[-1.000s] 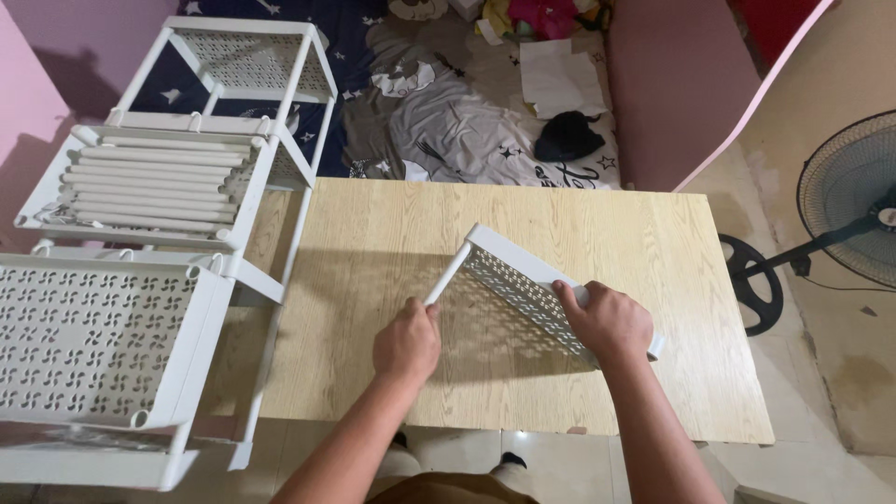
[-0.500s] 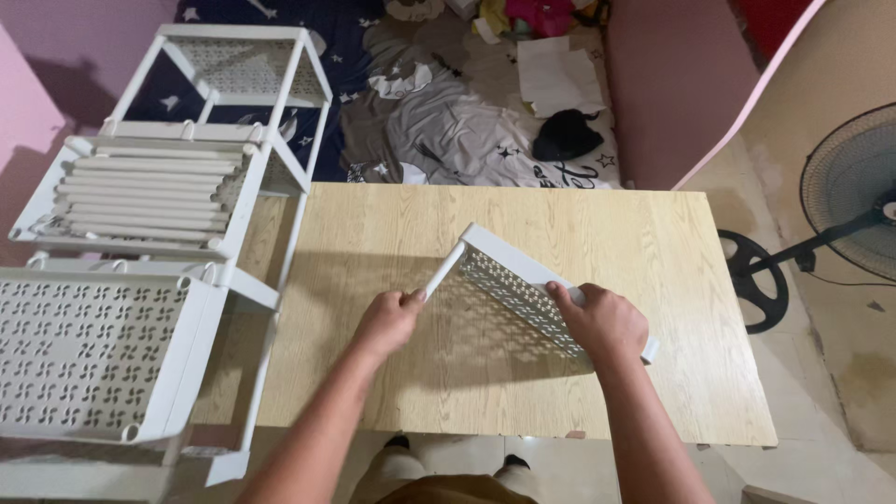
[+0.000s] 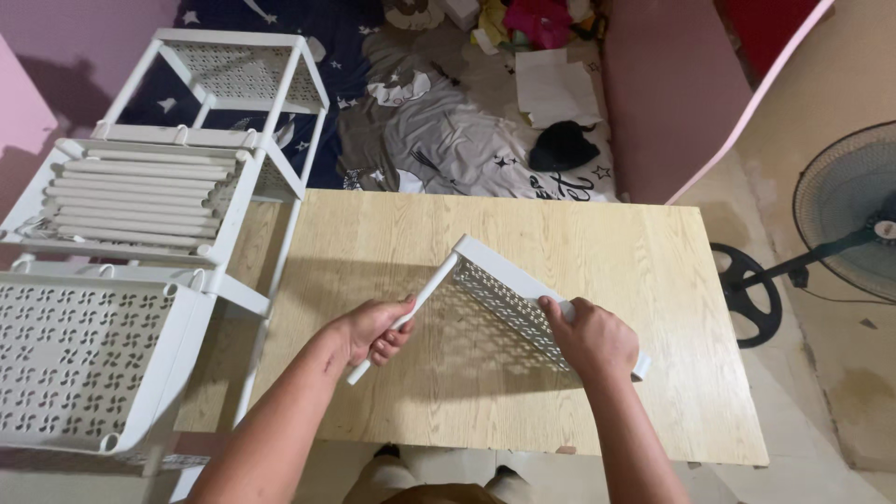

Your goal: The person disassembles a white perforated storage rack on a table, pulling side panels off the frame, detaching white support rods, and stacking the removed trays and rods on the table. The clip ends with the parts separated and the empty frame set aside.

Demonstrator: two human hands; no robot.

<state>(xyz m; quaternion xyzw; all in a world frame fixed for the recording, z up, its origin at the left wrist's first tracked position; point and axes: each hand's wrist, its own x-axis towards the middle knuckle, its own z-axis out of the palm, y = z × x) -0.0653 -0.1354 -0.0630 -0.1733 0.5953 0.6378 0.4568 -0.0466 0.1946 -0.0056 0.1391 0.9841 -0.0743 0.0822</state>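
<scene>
Gripping a white perforated shelf panel [image 3: 509,294], both hands' grips close round it above the wooden table [image 3: 579,233]; white rack [image 3: 168,196] stands left.

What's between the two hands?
In the head view, the white perforated shelf panel spans between the left hand and right hand.

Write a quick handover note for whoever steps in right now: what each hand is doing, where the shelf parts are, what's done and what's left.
Left hand: closed around a white tube fitted at the near left corner of the perforated shelf tray.
Right hand: gripping the tray's right edge, holding it tilted above the wooden table.
Parts: a bundle of spare white tubes lies on a tray of the white rack to the left; another perforated tray sits nearer on the left.
Done: one tube at the tray corner; how firmly it is seated cannot be told.
Left: the tray's other corners show no tubes.
</scene>
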